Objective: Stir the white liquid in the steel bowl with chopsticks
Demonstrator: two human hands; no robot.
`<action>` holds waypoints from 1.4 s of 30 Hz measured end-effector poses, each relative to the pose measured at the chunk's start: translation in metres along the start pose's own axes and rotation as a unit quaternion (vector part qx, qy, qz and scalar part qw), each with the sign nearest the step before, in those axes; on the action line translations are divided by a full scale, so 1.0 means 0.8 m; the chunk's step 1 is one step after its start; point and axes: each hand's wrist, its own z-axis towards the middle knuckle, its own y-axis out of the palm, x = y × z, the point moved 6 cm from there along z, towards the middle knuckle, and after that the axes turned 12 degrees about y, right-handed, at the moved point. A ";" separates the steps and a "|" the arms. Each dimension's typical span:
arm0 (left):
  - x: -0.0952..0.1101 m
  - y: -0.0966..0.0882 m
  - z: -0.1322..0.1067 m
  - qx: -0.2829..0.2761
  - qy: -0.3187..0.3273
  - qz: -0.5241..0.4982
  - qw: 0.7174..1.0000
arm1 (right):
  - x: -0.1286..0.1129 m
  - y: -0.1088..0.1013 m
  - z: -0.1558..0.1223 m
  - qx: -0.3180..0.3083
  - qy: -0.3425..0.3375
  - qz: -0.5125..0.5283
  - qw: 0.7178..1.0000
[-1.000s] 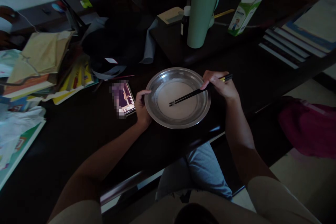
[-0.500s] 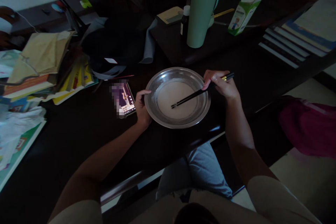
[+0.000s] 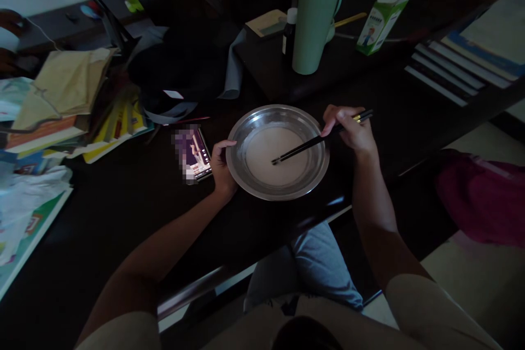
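Note:
A wide metal bowl [image 3: 280, 193] rests on the dark table, with a pale, whitish liquid [image 3: 266, 147] in it. My left hand [image 3: 223, 167] grips the bowl's left rim, thumb over the edge and the other fingers mostly hidden beneath. Black chopsticks [image 3: 305, 145] with a gold band are held in my right hand [image 3: 350, 128] above the bowl's right rim. They slant down to the left, and their tips are at the liquid near the bowl's middle; whether they dip in is hard to tell.
Left of the bowl lies a lit phone [image 3: 197, 156]. Behind stand a tall green tumbler [image 3: 314, 22], a small dark bottle [image 3: 289, 35] and a green carton [image 3: 377, 27]. Books [image 3: 61, 98] pile up at left, others [image 3: 447, 71] at right. A dark bag [image 3: 180, 65] lies behind the phone.
My right hand has shifted slightly to the right, and the chopstick tips have moved a little right and up within the bowl. My left hand and the bowl have stayed put.

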 end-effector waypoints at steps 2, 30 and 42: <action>-0.002 -0.001 0.000 0.000 -0.001 -0.003 1.000 | 0.000 0.009 -0.002 -0.052 0.006 -0.011 0.999; -0.001 0.000 -0.001 0.005 0.008 -0.018 1.000 | 0.000 -0.007 0.002 0.045 -0.011 0.011 0.999; -0.001 -0.001 -0.001 0.007 0.019 -0.017 1.000 | 0.002 0.007 0.002 -0.010 0.001 -0.017 1.000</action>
